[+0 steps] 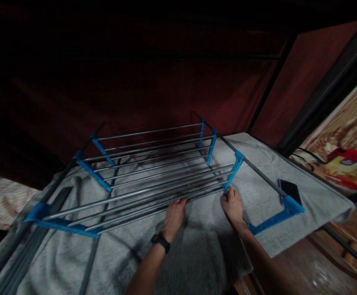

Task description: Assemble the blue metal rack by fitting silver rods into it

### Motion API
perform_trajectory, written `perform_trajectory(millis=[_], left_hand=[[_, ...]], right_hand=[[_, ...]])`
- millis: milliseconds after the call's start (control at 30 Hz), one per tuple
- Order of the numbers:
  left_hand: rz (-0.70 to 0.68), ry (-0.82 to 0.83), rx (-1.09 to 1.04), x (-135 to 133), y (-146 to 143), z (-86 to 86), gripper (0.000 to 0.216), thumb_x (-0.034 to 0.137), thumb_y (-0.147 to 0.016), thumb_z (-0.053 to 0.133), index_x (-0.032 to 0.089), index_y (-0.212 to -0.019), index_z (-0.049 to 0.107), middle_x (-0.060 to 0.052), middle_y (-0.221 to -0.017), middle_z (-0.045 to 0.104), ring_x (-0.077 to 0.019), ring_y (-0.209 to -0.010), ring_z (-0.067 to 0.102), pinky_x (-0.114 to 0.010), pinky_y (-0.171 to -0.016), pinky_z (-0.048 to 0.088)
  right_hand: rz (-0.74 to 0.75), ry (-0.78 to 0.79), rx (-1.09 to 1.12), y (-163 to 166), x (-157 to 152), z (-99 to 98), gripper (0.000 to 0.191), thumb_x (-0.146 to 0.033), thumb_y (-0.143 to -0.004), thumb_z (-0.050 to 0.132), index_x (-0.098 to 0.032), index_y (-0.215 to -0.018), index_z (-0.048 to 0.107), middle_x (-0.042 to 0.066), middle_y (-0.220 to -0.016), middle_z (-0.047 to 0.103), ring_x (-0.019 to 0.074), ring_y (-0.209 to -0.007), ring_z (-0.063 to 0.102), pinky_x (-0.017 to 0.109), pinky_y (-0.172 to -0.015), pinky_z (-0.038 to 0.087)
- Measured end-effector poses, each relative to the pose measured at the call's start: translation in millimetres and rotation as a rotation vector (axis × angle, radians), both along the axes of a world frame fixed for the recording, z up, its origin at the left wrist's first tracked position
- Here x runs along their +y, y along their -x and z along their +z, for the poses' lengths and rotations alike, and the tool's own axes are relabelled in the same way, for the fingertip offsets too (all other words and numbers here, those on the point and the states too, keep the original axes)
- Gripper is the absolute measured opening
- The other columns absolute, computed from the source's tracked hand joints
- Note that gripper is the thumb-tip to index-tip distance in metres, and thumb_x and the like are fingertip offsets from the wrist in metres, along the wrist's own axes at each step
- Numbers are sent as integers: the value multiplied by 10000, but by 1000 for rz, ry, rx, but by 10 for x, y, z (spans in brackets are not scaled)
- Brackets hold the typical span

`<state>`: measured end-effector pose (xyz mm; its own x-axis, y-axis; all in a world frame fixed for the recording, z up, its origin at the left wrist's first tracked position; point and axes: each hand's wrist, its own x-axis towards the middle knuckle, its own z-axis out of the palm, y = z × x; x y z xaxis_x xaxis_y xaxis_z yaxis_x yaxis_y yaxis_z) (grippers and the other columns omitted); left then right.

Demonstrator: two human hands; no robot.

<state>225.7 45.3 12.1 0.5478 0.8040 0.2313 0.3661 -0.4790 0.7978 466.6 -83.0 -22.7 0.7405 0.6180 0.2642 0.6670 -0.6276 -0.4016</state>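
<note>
A partly assembled shoe rack point(153, 186) of grey metal tubes and blue plastic brackets lies across the grey cloth. At the near edge of its closest shelf, my left hand point(175, 213), with a dark watch on the wrist, curls round the lowest metal tube; the fingertips are hidden. My right hand point(234, 205) closes at the lower end of a blue bracket point(236, 169), where the tubes meet it. Another blue bracket point(278, 215) sits nearer me on the right side pole, with no tubes across from it. Bracket point(64, 226) at the left holds the tubes' other ends.
Several loose grey tubes point(27, 256) lie along the left edge of the grey cloth point(267, 176). A phone point(289, 190) rests beside the right pole. Dark red fabric point(172, 90) hangs behind, and a red and yellow package point(350, 170) is at the far right.
</note>
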Motion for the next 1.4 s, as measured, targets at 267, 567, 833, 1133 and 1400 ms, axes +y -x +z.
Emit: perform_trajectory(millis=[267, 567, 833, 1133, 1400], left_hand=[[-45, -48, 224, -1, -21, 36, 340, 120, -896, 511, 251, -1128, 721, -101, -1103, 751, -234, -1067, 678, -375, -1039, 451], [-126, -126, 537, -10, -30, 145, 432, 110, -965, 385, 219, -1282, 658, -86, -1209, 730, -208, -1146, 651, -341, -1050, 442], [-146, -200, 593, -7, -27, 101, 453, 78, -958, 406, 241, -1318, 627, -68, -1262, 710, -186, -1174, 640, -327, -1066, 427], [-132, -225, 592, 12, -40, 68, 429, 62, -947, 432, 225, -1279, 648, -74, -1208, 728, -186, -1139, 656, -317, -1037, 443], [-40, -291, 531, -124, 63, 42, 414, 156, -976, 425, 197, -1355, 586, -103, -1355, 645, -230, -1284, 564, -411, -1123, 401]], right_hand=[[-35, 22, 6, 3, 19, 8, 528, -207, -917, 447, -122, -1437, 479, 152, -1100, 618, 286, -1032, 607, 393, -915, 458], [-56, -11, 66, -6, 15, -7, 551, -203, -902, 470, -144, -1448, 493, 138, -1100, 614, 278, -1022, 621, 383, -917, 466], [-35, -60, 103, -13, 10, -32, 573, -223, -890, 457, -157, -1458, 491, 131, -1076, 618, 281, -1004, 627, 401, -929, 478], [-35, -71, 132, 14, 29, -19, 567, -254, -892, 455, -159, -1450, 499, 127, -1071, 607, 281, -1019, 619, 392, -946, 466], [-79, -78, 227, 1, 46, -26, 563, -265, -891, 423, -175, -1438, 520, 121, -1117, 617, 273, -1061, 619, 389, -948, 464]])
